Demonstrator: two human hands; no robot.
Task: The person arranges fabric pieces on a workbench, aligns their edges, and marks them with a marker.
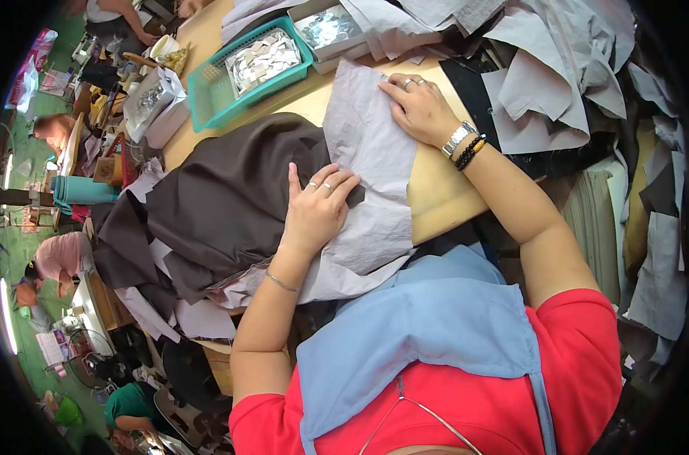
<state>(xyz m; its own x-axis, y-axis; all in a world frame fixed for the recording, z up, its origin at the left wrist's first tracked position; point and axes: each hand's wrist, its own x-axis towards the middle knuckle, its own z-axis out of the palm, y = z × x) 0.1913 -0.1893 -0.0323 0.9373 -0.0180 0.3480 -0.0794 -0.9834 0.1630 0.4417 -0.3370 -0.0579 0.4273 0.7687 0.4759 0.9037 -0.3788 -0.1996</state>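
Observation:
A pale lilac-grey piece of fabric (371, 144) lies over the edge of a dark brown cloth (230, 189) on a yellow-topped table. My left hand (319, 206) rests palm down where the two fabrics meet, its thumb spread away from the fingers. Along the far right edge of the pale piece, my right hand (420, 108) lies with its fingertips on the fabric. Its fingers are extended, and its underside is hidden. More pale fabric shows beneath the brown cloth near my body.
Beyond the fabric stand a teal plastic basket (208, 102) with small pale pieces and a grey box (329, 34) of clear-looking items. Pale fabric pieces (534, 91) are heaped at the right. Other people (60, 258) and work tables are at the left.

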